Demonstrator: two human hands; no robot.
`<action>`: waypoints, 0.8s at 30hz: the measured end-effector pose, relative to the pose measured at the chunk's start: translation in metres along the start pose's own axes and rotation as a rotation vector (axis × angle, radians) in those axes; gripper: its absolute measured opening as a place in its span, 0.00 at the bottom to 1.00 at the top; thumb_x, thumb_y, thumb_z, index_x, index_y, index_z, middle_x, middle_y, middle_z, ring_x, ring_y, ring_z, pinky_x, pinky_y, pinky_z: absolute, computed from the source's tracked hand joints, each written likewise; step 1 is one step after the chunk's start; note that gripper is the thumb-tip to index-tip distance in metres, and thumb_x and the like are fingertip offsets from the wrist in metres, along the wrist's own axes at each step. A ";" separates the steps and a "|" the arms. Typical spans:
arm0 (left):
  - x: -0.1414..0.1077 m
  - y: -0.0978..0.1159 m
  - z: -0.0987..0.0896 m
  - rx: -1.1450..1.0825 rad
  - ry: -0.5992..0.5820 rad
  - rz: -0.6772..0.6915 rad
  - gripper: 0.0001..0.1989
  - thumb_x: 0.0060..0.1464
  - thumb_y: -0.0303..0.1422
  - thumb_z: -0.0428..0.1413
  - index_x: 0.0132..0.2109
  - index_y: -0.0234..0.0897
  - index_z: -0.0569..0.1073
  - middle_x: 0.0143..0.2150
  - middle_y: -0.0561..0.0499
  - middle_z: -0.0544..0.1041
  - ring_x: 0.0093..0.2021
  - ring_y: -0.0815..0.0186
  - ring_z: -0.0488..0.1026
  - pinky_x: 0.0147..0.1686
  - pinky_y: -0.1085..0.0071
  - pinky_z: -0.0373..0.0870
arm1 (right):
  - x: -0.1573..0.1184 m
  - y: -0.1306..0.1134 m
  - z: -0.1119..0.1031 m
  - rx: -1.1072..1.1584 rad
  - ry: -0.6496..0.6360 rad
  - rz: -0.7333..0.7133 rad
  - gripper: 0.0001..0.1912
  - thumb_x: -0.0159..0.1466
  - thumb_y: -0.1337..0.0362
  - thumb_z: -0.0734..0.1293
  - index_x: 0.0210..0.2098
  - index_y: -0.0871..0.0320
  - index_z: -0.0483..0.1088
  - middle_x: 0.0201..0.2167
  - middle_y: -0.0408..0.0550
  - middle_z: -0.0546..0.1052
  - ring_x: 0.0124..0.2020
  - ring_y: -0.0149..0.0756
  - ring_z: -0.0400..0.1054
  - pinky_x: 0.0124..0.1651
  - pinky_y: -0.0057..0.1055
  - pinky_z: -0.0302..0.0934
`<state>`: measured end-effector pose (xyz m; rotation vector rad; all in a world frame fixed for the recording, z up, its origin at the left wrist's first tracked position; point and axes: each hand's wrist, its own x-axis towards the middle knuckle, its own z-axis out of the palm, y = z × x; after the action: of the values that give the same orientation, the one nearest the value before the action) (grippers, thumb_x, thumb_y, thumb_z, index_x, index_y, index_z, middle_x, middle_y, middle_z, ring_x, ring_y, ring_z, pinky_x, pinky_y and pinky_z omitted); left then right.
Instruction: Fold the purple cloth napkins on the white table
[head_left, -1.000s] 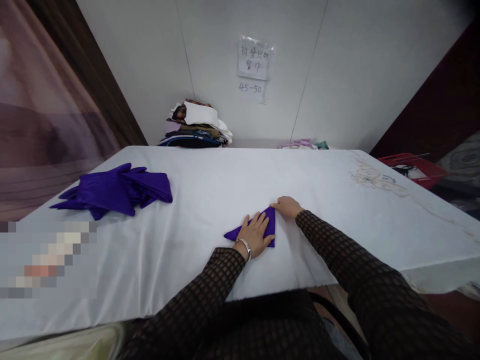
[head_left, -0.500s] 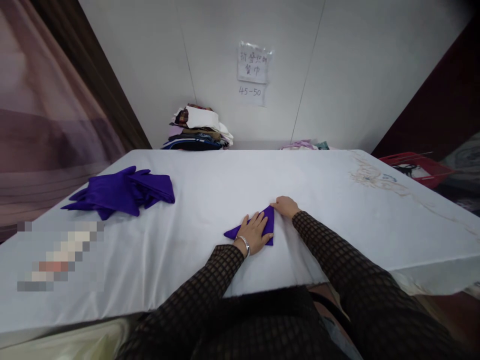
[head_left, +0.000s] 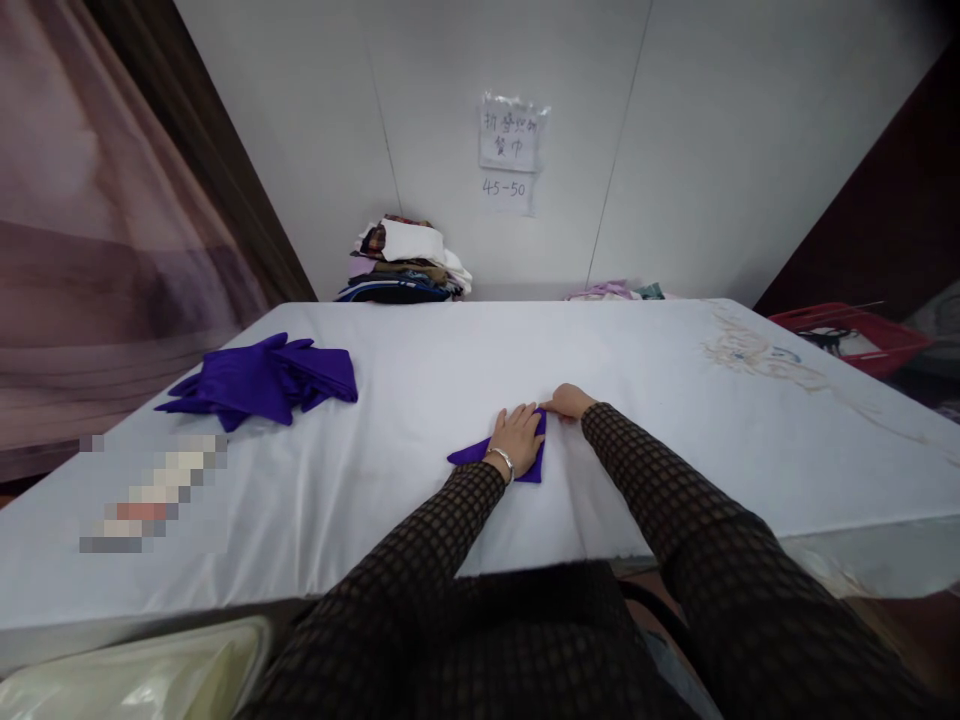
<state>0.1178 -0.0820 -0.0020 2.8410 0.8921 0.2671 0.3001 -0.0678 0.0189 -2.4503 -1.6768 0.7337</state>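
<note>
A purple cloth napkin (head_left: 531,472), folded into a triangle, lies on the white tablecloth in front of me. Across its middle my left hand (head_left: 516,438) is laid flat, fingers stretched out and pointing away, hiding much of the cloth. My right hand (head_left: 568,402) is closed at the napkin's far upper corner, index finger and thumb on the tip. To the left rests a loose heap of purple napkins (head_left: 247,380) with pointed corners.
The white tablecloth (head_left: 420,360) has embroidery at the right. A blurred patch (head_left: 157,495) hides something at the left. Piles of folded clothes (head_left: 409,262) stand behind the far edge, and a red basket (head_left: 885,345) sits beyond the right edge.
My left hand has slid up and to the right over the napkin, closer to its far corner. My right hand stays at that corner.
</note>
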 end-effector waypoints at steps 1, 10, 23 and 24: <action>0.000 -0.002 0.002 -0.012 -0.033 0.008 0.23 0.61 0.37 0.40 0.62 0.40 0.57 0.67 0.47 0.55 0.66 0.58 0.49 0.62 0.48 0.43 | 0.001 0.001 -0.001 0.011 -0.013 0.011 0.24 0.59 0.48 0.65 0.22 0.63 0.73 0.19 0.53 0.75 0.23 0.35 0.71 0.27 0.25 0.60; 0.002 -0.004 0.000 -0.052 -0.094 0.000 0.24 0.62 0.38 0.38 0.63 0.40 0.56 0.66 0.49 0.56 0.66 0.59 0.50 0.62 0.47 0.44 | 0.001 -0.003 -0.001 0.065 -0.049 0.074 0.25 0.58 0.46 0.65 0.18 0.61 0.71 0.15 0.48 0.72 0.17 0.31 0.67 0.21 0.23 0.58; 0.002 -0.005 0.004 -0.029 -0.054 0.036 0.24 0.62 0.37 0.38 0.64 0.41 0.55 0.65 0.47 0.58 0.65 0.58 0.51 0.61 0.47 0.45 | -0.047 -0.024 0.025 0.236 0.429 -0.373 0.23 0.67 0.53 0.51 0.50 0.60 0.67 0.49 0.52 0.73 0.49 0.33 0.66 0.51 0.28 0.57; 0.002 -0.006 0.005 -0.014 -0.050 0.050 0.24 0.61 0.36 0.39 0.64 0.40 0.55 0.65 0.46 0.57 0.65 0.57 0.50 0.61 0.48 0.44 | -0.049 -0.030 0.033 0.259 0.394 -0.478 0.24 0.66 0.53 0.53 0.53 0.60 0.65 0.54 0.53 0.70 0.54 0.35 0.63 0.55 0.30 0.54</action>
<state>0.1178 -0.0764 -0.0081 2.8465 0.8070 0.2065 0.2462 -0.1067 0.0168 -1.7719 -1.7661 0.3480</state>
